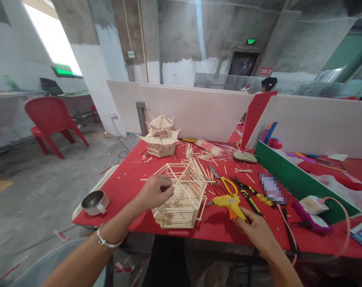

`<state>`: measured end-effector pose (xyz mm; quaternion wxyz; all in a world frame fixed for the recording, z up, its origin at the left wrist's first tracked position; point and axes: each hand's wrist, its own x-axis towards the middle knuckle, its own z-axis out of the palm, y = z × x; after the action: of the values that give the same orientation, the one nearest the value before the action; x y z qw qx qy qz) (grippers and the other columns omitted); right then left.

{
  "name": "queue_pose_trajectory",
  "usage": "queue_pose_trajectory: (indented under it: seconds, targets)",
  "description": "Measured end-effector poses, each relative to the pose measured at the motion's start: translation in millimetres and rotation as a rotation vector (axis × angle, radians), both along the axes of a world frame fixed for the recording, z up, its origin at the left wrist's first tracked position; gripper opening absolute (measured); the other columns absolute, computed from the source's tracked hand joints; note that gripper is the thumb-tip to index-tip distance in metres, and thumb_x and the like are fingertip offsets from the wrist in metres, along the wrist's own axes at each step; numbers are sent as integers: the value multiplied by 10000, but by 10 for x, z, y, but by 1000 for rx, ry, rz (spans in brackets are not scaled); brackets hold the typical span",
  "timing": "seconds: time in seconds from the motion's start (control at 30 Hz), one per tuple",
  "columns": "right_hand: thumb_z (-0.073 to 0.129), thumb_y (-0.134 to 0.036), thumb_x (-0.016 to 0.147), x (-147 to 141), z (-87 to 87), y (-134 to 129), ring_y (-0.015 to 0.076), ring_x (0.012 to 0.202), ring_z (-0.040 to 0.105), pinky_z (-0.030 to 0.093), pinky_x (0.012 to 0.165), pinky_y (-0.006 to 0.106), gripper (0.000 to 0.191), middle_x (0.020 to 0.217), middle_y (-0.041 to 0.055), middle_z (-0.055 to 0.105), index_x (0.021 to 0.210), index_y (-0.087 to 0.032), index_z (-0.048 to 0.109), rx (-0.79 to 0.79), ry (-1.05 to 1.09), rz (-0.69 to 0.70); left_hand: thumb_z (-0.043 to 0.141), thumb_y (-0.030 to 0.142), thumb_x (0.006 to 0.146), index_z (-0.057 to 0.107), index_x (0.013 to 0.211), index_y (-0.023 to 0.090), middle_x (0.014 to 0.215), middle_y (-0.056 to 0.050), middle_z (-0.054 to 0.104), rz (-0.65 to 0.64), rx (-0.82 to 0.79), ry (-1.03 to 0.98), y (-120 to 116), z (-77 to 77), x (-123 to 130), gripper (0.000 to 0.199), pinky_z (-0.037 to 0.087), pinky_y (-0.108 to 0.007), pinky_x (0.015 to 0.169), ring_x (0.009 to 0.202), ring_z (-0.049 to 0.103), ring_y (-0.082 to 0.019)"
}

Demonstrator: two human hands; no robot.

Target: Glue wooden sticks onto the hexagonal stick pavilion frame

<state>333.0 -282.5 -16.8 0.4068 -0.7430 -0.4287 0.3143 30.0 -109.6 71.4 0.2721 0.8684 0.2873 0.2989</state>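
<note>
Carefully now: glue gun beside the stick frame

The open stick frame (178, 210) sits at the near middle of the red worktop (121, 191), with a long stick (195, 181) lying across its top. The left hand (155, 190) is over the frame's left side, its grip partly closed, thumb and fingers curled close together; whether they pinch anything, I cannot tell. The right hand (254, 228) has its grip closed around the handle of the yellow glue gun (227, 201), whose nozzle points left, near the frame's right side.

For good control, the gun wants a firm hold low on the handle, with its tip kept off the thin bars except where glue is meant to land. The left wrist is best kept high, since leaning on the open top could bend or loosen it. Small dabs should make neater joints, and fingers belong well away from the hot tip.

Loose sticks (199, 171) lie just beyond the frame, scissors (229, 186) and pliers (249, 199) to its right, a metal cup (95, 202) at left, and a roofed stick model (160, 140) stands farther off.
</note>
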Motion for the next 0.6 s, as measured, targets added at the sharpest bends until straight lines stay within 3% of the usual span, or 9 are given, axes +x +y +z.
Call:
queue_pose_trajectory:
  seconds: [0.17,0.3,0.37,0.47,0.6]
  targets:
    - [536,-416,759,344,-287,-36,271,914,667,504,769,324,382,988,82,731,982,-173,729,-7,-311,121,499,168,796,363,496,163,548,18,456,5,-17,3,-11,47,13,329,288,-201,508,524,400,-70]
    - [463,-330,800,340,-271,21,310,1022,653,498,854,394,451,1074,155,700,1127,-133,704,-5,-628,77,485,174,810,372,507,164,534,24,438,29,-16,56,-43,90,15,323,288,-202,515,527,385,-71]
    - [451,-302,832,217,-113,48,320,1045,640,491,866,430,457,1117,163,685,1189,-138,683,66,-747,13,481,178,819,368,514,163,521,34,400,53,-21,99,-60,106,14,327,272,-204,509,519,356,-68]
    - [486,-336,909,-99,286,143,259,1027,643,485,890,388,333,1090,103,703,1123,-208,707,349,-697,-28,486,204,839,365,509,158,513,44,351,81,-36,161,-70,127,26,354,249,-207,500,507,321,-62]
    - [544,-297,958,-551,828,472,186,941,628,458,888,334,200,966,41,717,1030,-238,721,669,-556,158,492,257,870,424,508,149,494,38,401,107,-74,213,-51,135,60,384,250,-210,492,491,334,-63]
